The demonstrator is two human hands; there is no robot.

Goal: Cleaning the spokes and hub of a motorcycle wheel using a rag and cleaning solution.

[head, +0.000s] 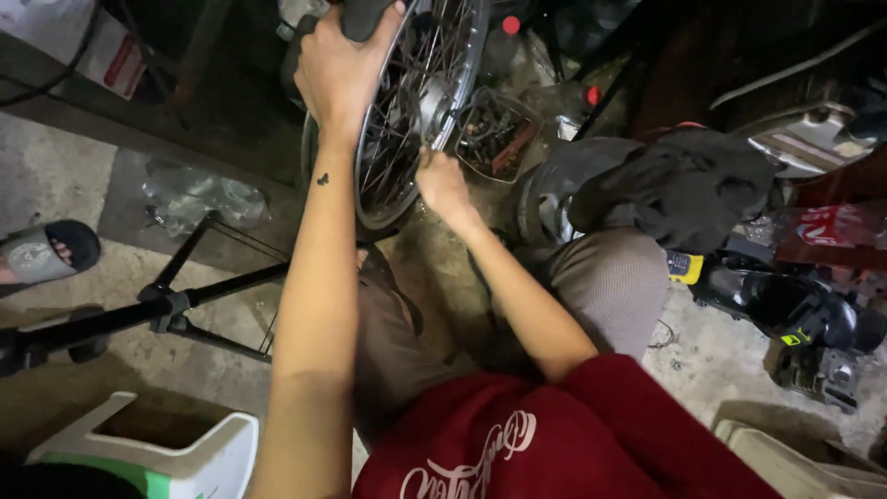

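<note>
A spoked metal wheel (420, 92) with a shiny rim stands upright between my knees, with a black tyre at its top. My left hand (337, 69) is wrapped over the tyre (362, 16) at the wheel's upper left. Lower down, my right hand (442, 180) reaches into the spokes near the rim's lower edge, fingers pinched together on a spoke; whether it holds a small tool is hidden.
A black metal stand (176, 300) lies on the concrete floor at left, near a crumpled clear plastic bag (194, 196) and a sandalled foot (42, 251). A white and green stool (157, 448) sits bottom left. Dark cloth (684, 185), chrome parts and black plastic parts crowd the right.
</note>
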